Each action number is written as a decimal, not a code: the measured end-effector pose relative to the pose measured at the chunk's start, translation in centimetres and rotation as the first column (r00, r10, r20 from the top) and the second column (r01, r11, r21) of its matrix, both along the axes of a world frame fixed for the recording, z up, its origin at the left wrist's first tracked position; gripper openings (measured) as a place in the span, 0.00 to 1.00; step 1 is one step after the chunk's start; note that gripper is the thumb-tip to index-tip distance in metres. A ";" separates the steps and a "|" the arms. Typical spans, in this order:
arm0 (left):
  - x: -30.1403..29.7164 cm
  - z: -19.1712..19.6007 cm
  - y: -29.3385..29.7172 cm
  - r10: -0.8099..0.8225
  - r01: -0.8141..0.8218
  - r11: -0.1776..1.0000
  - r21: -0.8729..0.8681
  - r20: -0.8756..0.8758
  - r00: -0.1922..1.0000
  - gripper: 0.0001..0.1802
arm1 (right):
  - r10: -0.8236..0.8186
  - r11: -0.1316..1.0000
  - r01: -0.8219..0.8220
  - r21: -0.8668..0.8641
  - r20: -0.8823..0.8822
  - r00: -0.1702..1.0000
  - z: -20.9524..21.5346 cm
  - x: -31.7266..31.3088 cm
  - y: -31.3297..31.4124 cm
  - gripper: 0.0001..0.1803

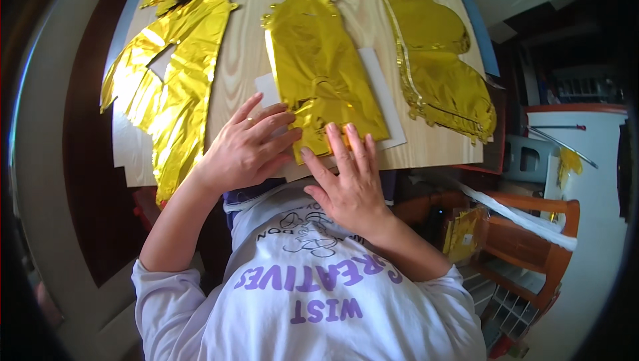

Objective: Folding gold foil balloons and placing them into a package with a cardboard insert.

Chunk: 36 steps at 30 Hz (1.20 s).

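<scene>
My right hand [349, 188] lies spread over the foil [316, 48] at the table [243, 48]'s near edge, my left hand [241, 147] curls alongside, grip unclear, so I'd best smooth outward gently, avoiding creases

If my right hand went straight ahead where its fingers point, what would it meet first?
The middle gold foil piece: the fingertips of your right hand already seem to lie over its near end, though actual contact is hard to judge.
</scene>
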<state>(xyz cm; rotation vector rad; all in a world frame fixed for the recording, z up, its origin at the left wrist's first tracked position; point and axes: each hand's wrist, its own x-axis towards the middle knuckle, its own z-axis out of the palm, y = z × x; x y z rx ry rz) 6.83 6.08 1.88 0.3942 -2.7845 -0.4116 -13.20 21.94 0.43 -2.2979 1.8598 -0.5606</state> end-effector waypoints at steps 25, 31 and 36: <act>-2.3 -0.5 -5.6 0.433 -0.427 0.872 -0.242 -0.029 0.901 0.24 | 0.056 0.992 -0.046 0.118 -0.087 0.995 -0.2 -0.2 0.4 0.46; -7.5 2.9 -2.5 0.213 -0.221 0.963 -0.151 -0.070 0.975 0.23 | 0.047 0.985 -0.025 0.171 -0.125 0.991 -0.2 -0.3 0.5 0.41; -11.8 -0.7 -3.5 -0.239 0.237 0.970 0.047 0.026 0.971 0.26 | 0.054 0.988 -0.030 0.154 -0.156 0.986 -0.2 -0.5 0.4 0.37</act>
